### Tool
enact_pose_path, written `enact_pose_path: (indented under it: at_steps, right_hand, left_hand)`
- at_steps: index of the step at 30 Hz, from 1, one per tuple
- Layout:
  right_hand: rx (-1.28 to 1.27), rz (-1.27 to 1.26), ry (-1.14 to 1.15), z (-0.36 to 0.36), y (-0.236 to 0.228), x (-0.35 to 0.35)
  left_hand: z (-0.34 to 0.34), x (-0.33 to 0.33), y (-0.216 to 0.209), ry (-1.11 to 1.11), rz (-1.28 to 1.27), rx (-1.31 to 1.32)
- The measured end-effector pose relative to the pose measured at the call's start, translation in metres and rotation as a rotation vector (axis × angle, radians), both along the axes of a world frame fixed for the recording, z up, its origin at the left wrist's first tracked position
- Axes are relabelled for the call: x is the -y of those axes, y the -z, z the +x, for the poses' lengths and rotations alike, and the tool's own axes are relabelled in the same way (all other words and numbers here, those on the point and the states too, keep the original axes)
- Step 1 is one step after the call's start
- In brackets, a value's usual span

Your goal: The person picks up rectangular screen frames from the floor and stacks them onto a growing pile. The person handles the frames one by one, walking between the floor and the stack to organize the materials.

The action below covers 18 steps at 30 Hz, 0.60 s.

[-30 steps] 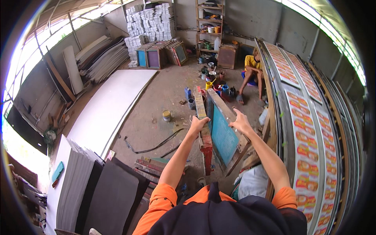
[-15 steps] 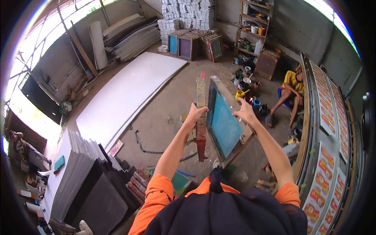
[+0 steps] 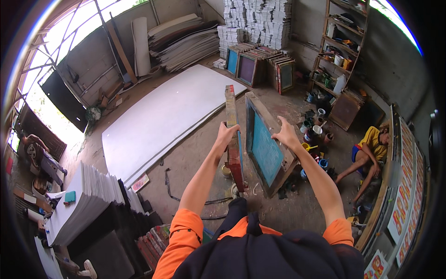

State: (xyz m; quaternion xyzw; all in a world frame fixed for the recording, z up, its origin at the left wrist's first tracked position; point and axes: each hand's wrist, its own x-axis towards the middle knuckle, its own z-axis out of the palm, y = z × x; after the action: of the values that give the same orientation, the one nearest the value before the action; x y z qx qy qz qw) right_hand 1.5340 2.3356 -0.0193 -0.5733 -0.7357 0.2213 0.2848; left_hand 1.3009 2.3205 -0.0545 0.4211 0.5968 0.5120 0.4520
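Observation:
Two screen-printing frames stand upright in front of me, side by side and apart at the top. My left hand (image 3: 226, 135) grips the narrow left frame (image 3: 235, 162), seen almost edge-on, its wooden side stained red and yellow. Slightly to the right, the other frame (image 3: 265, 146) shows its blue mesh inside a worn wooden border. My right hand (image 3: 288, 136) is closed around that frame's right side, thumb on the near face; the other fingers are partly hidden. Both frames are off the floor, tilted slightly.
A large white sheet stack (image 3: 162, 121) lies ahead left. More frames (image 3: 260, 69) lean at the back. Paint pots (image 3: 317, 129) stand right of the frames, near a seated person in yellow (image 3: 370, 142). A printed-sheet table (image 3: 399, 204) runs along the right; piled boards (image 3: 86, 204) stand left.
The surroundings have shifted right in the view, and one leg has come forward. The left frame has turned more edge-on and stands higher. Both hands keep their grip.

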Motion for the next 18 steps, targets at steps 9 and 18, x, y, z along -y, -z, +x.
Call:
enact_pose_path:
  at_steps: [9,18]
  right_hand:
    - [0.031,-0.058,-0.031,-0.052,0.014,-0.22]
    - [-0.025,-0.054,-0.014,-0.091,-0.011,-0.407]
  left_hand:
    - [-0.044,-0.218,0.026,-0.027,0.041,0.176]
    - [-0.073,-0.395,-0.013,-0.039,0.012,0.095]
